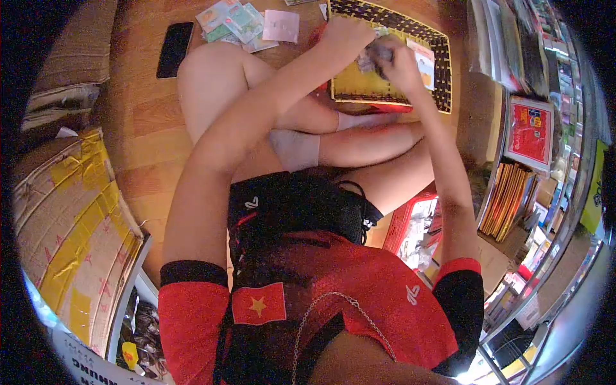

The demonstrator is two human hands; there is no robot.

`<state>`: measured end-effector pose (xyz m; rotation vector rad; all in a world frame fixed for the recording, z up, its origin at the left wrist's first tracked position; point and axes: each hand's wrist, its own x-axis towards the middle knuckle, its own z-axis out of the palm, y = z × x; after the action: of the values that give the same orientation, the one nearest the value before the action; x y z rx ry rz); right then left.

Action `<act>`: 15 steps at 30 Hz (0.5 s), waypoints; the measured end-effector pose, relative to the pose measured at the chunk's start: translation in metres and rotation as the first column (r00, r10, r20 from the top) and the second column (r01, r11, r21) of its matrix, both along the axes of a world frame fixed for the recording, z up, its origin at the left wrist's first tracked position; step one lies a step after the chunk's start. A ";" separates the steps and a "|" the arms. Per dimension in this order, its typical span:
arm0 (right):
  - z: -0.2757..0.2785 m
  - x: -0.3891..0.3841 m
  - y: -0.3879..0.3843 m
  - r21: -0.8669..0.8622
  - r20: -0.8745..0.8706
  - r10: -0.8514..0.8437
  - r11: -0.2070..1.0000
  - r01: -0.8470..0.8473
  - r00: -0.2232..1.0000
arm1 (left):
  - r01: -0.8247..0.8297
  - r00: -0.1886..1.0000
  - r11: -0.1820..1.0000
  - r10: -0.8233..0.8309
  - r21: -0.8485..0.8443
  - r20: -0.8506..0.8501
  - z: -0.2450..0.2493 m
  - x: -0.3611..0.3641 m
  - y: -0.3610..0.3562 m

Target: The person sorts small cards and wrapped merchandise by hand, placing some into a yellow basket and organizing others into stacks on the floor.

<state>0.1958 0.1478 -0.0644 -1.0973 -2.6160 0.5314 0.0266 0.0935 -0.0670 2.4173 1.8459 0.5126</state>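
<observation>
Both hands are together over a yellow woven basket (341, 90) with a dark lattice rim. My right hand (404, 67) has its fingers closed on a small dark grey bundle (380, 52), blurred and shiny, perhaps wrapped in clear plastic. My left hand (348, 37) is closed at the bundle's left side, back of the hand upward; its fingertips are hidden, so what it pinches does not show. A printed card (423, 63) lies inside the basket, just right of my right hand.
A black phone (175, 50), printed packets (234, 22) and a pink paper (281, 25) lie on the wooden floor. Cardboard (77, 237) stands at left. Shelves with brown envelopes (507, 202) and a red box (530, 133) line the right. A red basket (401, 224) sits beside my leg.
</observation>
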 end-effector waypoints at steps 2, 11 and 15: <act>-0.001 0.006 0.009 0.037 0.027 -0.076 0.997 0.075 0.997 | 0.021 1.000 0.996 -0.019 -0.088 0.025 0.009 -0.001 -0.001; 0.011 0.002 -0.010 -0.093 0.002 0.204 0.975 -0.203 0.979 | 0.062 0.987 0.998 -0.059 -0.015 0.146 -0.007 -0.005 0.011; 0.005 0.008 0.010 0.082 0.044 -0.123 0.990 0.119 0.991 | 0.036 0.977 0.999 -0.039 0.020 0.210 -0.003 -0.003 0.007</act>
<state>0.2038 0.1576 -0.0589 -1.2485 -2.5668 0.3759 0.0232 0.1002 -0.0701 2.2997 1.7129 0.7513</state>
